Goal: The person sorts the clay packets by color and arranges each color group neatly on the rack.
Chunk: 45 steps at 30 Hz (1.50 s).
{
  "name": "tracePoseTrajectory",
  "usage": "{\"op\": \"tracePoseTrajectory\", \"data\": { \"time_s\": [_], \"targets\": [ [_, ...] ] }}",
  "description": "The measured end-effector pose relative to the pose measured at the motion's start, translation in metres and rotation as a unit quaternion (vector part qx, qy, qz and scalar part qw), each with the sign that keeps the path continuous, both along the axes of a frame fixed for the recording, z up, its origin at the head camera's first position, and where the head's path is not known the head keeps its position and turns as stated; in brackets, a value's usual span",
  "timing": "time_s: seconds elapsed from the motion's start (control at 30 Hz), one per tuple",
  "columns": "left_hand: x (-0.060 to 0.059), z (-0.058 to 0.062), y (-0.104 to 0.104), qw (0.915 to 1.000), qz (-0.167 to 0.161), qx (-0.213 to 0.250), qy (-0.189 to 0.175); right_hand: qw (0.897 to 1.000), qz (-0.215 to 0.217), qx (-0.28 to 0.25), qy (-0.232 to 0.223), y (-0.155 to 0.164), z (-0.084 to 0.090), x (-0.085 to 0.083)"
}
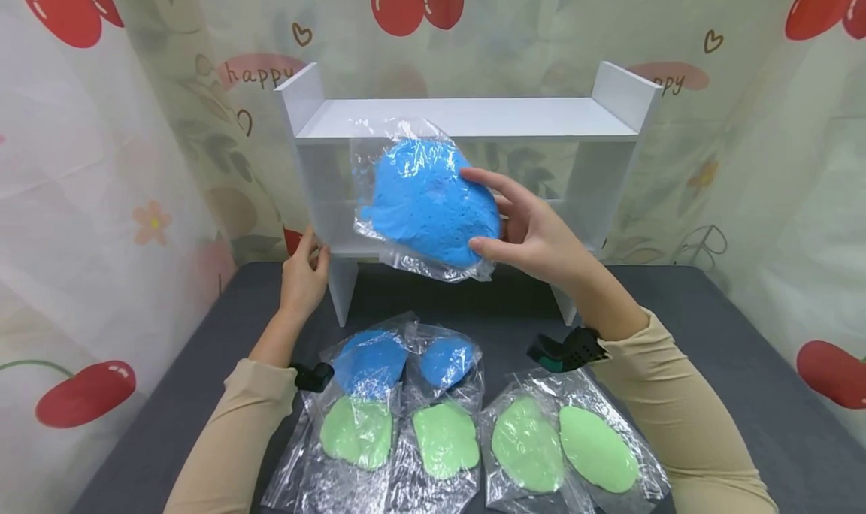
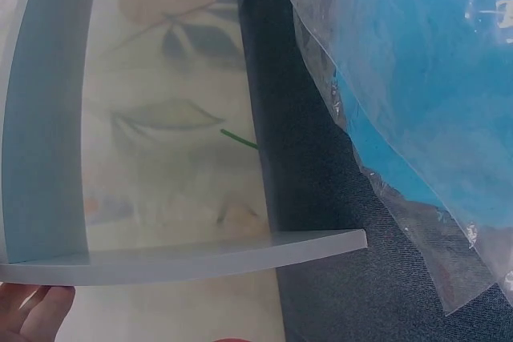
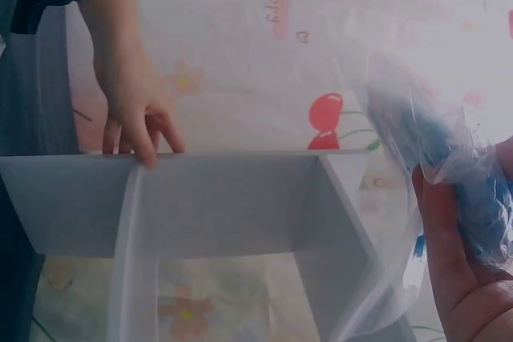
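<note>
My right hand [image 1: 534, 232] grips the right edge of a clear plastic bag of blue clay-like material [image 1: 433, 198], thumb in front. The bag is raised before the middle of a white shelf unit [image 1: 467, 116]; in the right wrist view fingers [image 3: 445, 238] press against its crinkled plastic. At the unit's left side, my left hand [image 1: 304, 277] touches the outer face of the side panel [image 2: 192, 270] with its fingertips. The right wrist view shows that left hand [image 3: 136, 106] with its thumb at the panel's edge.
On the dark table [image 1: 676, 303] before the shelf lie two smaller bags of blue material [image 1: 370, 364] and several bags of light green material [image 1: 528, 442]. Printed curtains [image 1: 764, 161] surround the table at the back and sides.
</note>
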<state>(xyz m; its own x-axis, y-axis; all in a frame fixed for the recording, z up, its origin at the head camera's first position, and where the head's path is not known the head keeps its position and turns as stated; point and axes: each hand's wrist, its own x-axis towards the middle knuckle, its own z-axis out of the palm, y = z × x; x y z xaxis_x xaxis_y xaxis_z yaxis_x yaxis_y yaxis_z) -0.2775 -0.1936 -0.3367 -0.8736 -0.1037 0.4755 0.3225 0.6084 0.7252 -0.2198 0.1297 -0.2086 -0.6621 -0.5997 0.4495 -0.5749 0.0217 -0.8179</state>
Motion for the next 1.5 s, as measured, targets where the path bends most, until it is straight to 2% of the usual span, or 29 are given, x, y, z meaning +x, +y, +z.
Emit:
{"op": "tracePoseTrajectory", "data": {
  "time_s": [0.2,0.4,0.53,0.77,0.9,1.13,1.23,1.33,1.5],
  "targets": [
    [-0.001,-0.001,-0.001,1.0,-0.003,0.002,0.003,0.999,-0.049,-0.022,0.001,-0.022,0.02,-0.014],
    [-0.001,0.0,-0.002,1.0,0.005,-0.006,0.001,0.993,-0.086,-0.068,-0.032,-0.043,0.036,-0.028],
    [0.0,0.0,-0.002,0.9999,0.005,-0.01,0.006,0.988,-0.089,-0.11,-0.066,-0.058,0.045,-0.036],
    [-0.001,-0.001,-0.003,0.9998,0.0,-0.005,0.021,0.979,-0.067,-0.158,-0.111,-0.082,0.062,-0.049],
    [-0.002,-0.002,-0.002,0.9997,0.005,-0.003,0.026,0.976,-0.062,-0.156,-0.14,-0.095,0.066,-0.058],
    [-0.002,-0.002,0.0,0.9999,0.011,0.004,-0.004,0.976,-0.069,-0.09,-0.186,-0.104,0.066,-0.069],
    [-0.001,-0.002,0.0,0.9999,0.01,0.002,-0.006,0.979,-0.086,-0.083,-0.166,-0.105,0.063,-0.071],
    [-0.001,-0.001,0.0,1.0,0.009,0.0,-0.003,0.979,-0.14,-0.078,-0.127,-0.106,0.061,-0.071],
    [-0.001,0.0,0.0,1.0,0.006,0.002,-0.002,0.968,-0.237,-0.067,-0.054,-0.109,0.058,-0.068]
  ]
}}
